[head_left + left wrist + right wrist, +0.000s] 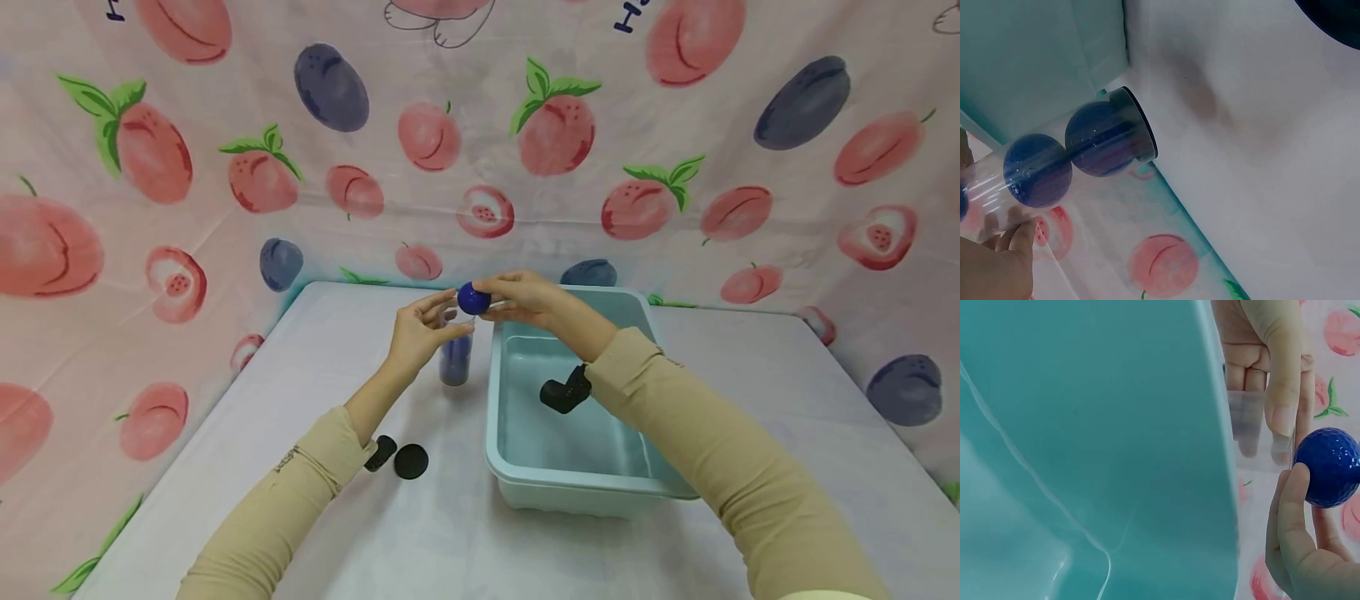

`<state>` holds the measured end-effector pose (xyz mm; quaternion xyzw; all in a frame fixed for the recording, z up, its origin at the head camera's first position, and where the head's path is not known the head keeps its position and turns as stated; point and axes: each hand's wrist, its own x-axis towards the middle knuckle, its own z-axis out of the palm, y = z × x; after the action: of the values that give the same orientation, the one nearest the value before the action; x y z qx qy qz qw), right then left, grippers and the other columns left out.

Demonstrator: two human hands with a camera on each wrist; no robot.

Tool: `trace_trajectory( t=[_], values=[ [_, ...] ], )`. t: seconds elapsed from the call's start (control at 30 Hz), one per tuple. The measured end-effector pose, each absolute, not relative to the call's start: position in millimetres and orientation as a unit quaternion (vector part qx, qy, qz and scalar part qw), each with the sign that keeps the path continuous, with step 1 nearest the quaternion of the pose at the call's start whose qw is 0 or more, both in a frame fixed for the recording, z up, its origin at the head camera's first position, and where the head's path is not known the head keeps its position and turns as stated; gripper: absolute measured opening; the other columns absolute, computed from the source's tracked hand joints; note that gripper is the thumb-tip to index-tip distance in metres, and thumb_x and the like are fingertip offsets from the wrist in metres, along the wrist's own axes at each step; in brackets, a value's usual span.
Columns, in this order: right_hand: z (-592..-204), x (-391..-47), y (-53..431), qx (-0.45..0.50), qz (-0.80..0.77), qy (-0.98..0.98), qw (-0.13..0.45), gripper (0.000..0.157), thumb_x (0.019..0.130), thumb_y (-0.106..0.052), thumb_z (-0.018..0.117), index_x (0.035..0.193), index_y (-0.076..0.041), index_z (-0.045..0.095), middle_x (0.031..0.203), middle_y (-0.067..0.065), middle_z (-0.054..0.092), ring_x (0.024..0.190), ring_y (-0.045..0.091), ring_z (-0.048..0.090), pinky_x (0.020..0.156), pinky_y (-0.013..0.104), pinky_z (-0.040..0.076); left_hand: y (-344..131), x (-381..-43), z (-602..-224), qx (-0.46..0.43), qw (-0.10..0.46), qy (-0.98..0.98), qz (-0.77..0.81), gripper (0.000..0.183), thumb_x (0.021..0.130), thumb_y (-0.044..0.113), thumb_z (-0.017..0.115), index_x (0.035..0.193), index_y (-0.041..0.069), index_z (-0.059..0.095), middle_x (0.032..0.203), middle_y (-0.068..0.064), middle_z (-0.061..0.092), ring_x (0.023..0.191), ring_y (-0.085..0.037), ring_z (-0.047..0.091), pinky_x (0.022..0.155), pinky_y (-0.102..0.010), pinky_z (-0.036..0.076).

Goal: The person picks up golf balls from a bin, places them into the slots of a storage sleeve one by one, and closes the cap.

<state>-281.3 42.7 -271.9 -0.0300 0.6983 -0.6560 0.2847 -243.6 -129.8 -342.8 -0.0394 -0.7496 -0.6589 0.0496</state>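
Observation:
My left hand holds a clear plastic tube near its top, fingers and thumb around its wall. Blue balls sit stacked inside it, two in full and part of another at the left wrist view's edge. A dark cap closes the tube's base. Between the fingers and thumb of my right hand is a shiny blue golf ball, dimples showing. That ball is right at the tube's upper mouth, with the fingertips of both hands close together.
A pale blue-green plastic tub stands just right of the tube, under my right forearm. On the white table lies a round black lid, near my left sleeve. Black devices sit by both cuffs. A fruit-print cloth hangs behind.

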Motion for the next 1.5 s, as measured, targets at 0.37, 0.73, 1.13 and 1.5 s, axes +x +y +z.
trace_trajectory(
  t=[0.37, 0.73, 1.13, 1.5],
  values=[
    [-275, -278, 41, -0.015, -0.653, 0.71, 0.264, 0.047, 0.097, -0.017, 0.052, 0.138, 0.004, 0.041, 0.137, 0.024, 0.043, 0.126, 0.038, 0.048, 0.106, 0.04, 0.041, -127, -244, -342, -0.044, 0.057, -0.761, -0.645, 0.062, 0.076, 0.007, 0.078, 0.133, 0.009, 0.054, 0.13, -0.012, 0.058, 0.118, -0.025, 0.058, 0.1, -0.039, 0.047],
    [-281, -276, 42, -0.01, -0.632, 0.728, 0.267, 0.045, 0.098, -0.02, 0.051, 0.137, 0.001, 0.044, 0.132, 0.024, 0.048, 0.122, 0.036, 0.052, 0.103, 0.039, 0.044, -143, -240, -349, -0.026, 0.05, -0.76, -0.647, 0.063, 0.077, 0.006, 0.076, 0.135, 0.01, 0.052, 0.129, -0.014, 0.06, 0.122, -0.023, 0.056, 0.102, -0.038, 0.045],
    [-275, -274, 55, -0.028, -0.644, 0.715, 0.27, 0.044, 0.1, -0.019, 0.046, 0.139, 0.001, 0.042, 0.138, 0.024, 0.042, 0.111, 0.028, 0.054, 0.105, 0.04, 0.041, -146, -242, -348, -0.005, 0.055, -0.755, -0.653, 0.062, 0.077, 0.007, 0.077, 0.134, 0.009, 0.052, 0.129, -0.014, 0.06, 0.126, -0.02, 0.052, 0.105, -0.035, 0.042],
    [-269, -267, 63, -0.039, -0.662, 0.699, 0.267, 0.045, 0.1, -0.019, 0.045, 0.14, 0.001, 0.041, 0.136, 0.023, 0.044, 0.103, 0.023, 0.056, 0.104, 0.039, 0.043, -158, -240, -349, 0.0, 0.073, -0.758, -0.649, 0.059, 0.076, 0.006, 0.078, 0.13, 0.009, 0.056, 0.127, -0.013, 0.061, 0.125, -0.017, 0.053, 0.103, -0.034, 0.044]
  ],
)
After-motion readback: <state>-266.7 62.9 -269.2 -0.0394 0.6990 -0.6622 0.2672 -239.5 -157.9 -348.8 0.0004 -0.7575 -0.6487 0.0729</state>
